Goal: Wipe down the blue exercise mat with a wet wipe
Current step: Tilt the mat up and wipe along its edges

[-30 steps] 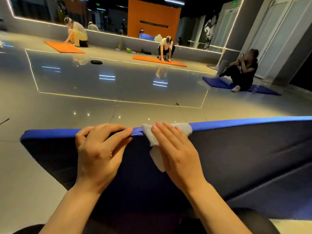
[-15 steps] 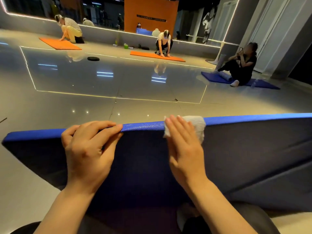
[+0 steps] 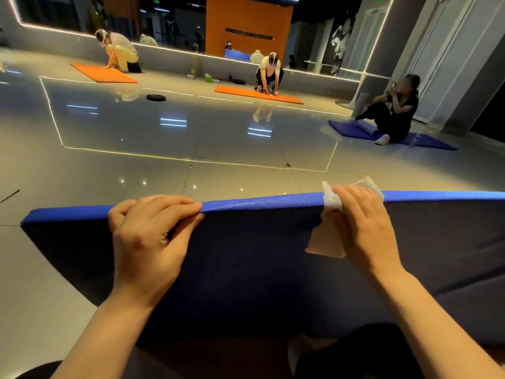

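The blue exercise mat [image 3: 259, 269] stands on its long side in front of me, its top edge running across the view. My left hand [image 3: 147, 236] grips that top edge, fingers curled over it. My right hand [image 3: 363, 228] holds a white wet wipe [image 3: 332, 201] folded over the top edge farther right, fingers over the edge. Part of the wipe hangs down the near face of the mat.
A glossy grey floor stretches ahead. Two people kneel at orange mats [image 3: 257, 94] at the back. A person in black sits on another blue mat [image 3: 355, 131] at the right. A dark round disc [image 3: 156, 97] lies on the floor.
My right hand has slid the wipe to the right along the mat's top edge. My left hand keeps its grip on the edge.
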### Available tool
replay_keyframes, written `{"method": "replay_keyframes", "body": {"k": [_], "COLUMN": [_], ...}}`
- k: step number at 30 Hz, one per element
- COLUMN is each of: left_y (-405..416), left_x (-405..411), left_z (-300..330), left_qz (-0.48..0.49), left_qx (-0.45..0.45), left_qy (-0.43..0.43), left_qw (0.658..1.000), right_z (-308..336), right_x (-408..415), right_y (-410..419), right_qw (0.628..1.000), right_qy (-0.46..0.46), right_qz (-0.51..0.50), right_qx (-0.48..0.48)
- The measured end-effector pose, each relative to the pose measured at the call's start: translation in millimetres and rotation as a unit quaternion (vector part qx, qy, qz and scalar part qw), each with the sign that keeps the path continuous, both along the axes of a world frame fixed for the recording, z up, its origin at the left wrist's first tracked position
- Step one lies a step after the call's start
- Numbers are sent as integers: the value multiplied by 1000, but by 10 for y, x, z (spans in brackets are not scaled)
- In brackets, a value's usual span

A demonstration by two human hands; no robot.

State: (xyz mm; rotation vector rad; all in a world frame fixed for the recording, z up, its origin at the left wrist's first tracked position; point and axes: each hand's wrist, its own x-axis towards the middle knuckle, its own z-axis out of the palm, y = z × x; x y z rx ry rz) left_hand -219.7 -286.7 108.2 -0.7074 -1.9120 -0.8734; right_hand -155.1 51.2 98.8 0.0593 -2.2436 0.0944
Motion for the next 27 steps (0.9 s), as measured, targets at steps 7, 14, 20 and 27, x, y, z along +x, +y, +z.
{"method": "replay_keyframes", "body": {"k": [7, 14, 20, 27], "left_y": [-312, 176, 280, 204], "left_x": [-89, -180, -297, -246], "left_z": [64, -152, -38, 59], "left_qz": [145, 130, 57, -38], "left_qx": [11, -149, -132, -64], "left_qy": [-8, 16, 29, -7], "left_qw": [989, 980, 989, 997], "right_z": [201, 159, 72, 83], "right_x": [-483, -541, -440, -83], "right_y": [-631, -1008, -1177, -459], "right_qw": [993, 995, 996, 997], "right_qy": [9, 66, 51, 10], "right_qz": [87, 80, 78, 60], "right_qx": [-78, -6, 3, 38]}}
